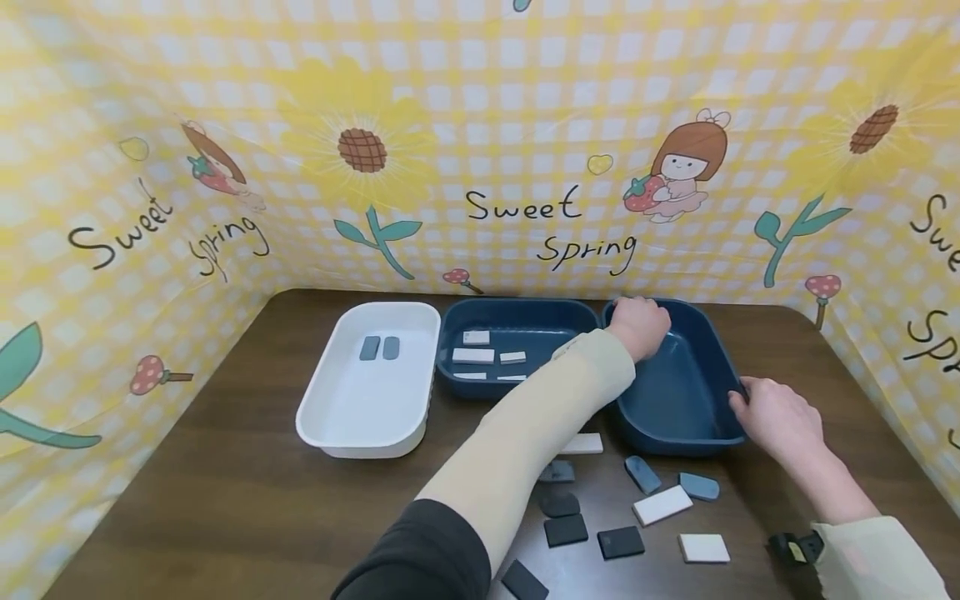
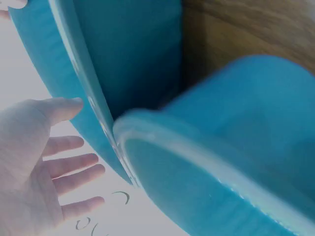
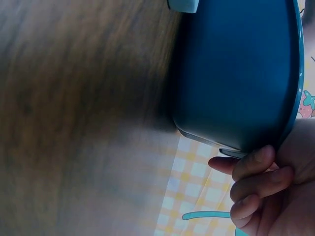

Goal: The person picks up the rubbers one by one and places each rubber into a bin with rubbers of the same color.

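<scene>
Navy rectangular plastic bin (image 1: 675,396): between hands, long axis near-far
Left hand (image 1: 640,327): spread, no grip, bin's far-left corner
Right hand (image 1: 782,419): grips bin's right rim

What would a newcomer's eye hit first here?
First, the yellow gingham "Sweet Spring" cloth filling the background. Next, the pale left sleeve cutting diagonally across the middle, ending in the left hand at the far-left corner of the rightmost navy bin. Then the white bin on the picture's left, bright against the dark wood table, with two blue-grey pieces inside.
</scene>
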Demonstrator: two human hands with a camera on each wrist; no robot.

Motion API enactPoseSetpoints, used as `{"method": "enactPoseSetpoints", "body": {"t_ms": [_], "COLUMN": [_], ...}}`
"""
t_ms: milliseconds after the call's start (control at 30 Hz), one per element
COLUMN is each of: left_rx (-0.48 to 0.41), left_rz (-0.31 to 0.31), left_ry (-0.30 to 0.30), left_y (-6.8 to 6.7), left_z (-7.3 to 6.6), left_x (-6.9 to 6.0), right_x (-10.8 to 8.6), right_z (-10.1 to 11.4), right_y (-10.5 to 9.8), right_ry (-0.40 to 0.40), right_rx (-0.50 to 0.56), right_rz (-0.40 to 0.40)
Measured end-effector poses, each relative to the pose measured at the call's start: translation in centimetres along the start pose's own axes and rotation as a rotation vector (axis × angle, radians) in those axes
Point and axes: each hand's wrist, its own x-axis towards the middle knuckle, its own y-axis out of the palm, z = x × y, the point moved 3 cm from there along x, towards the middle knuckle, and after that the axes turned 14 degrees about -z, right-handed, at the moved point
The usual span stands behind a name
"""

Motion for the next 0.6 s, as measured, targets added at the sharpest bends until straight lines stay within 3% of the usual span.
{"method": "enactPoseSetpoints", "body": {"t_ms": [233,400,600], "left_rx": [0.001,-0.054,-0.141], "left_rz": [-0.069,-0.146,-0.260], "left_ry": [-0.002,0.025,0.051], "left_y": [-1.0,-1.8,-3.0], "left_z": [1.9,3.5,6.7], "left_x": [-2.0,-3.7,-7.4], "right_x": [0.0,0.0,0.1], "right_z": [0.0,-0.1,-0.2], "right_y": [-0.2,-0.2,-0.1], "right_ry": [-0.007,-0.006,0.000], "right_rx": [-0.008,-0.005,0.011], "right_rz": [0.003,0.006,0.008]}}
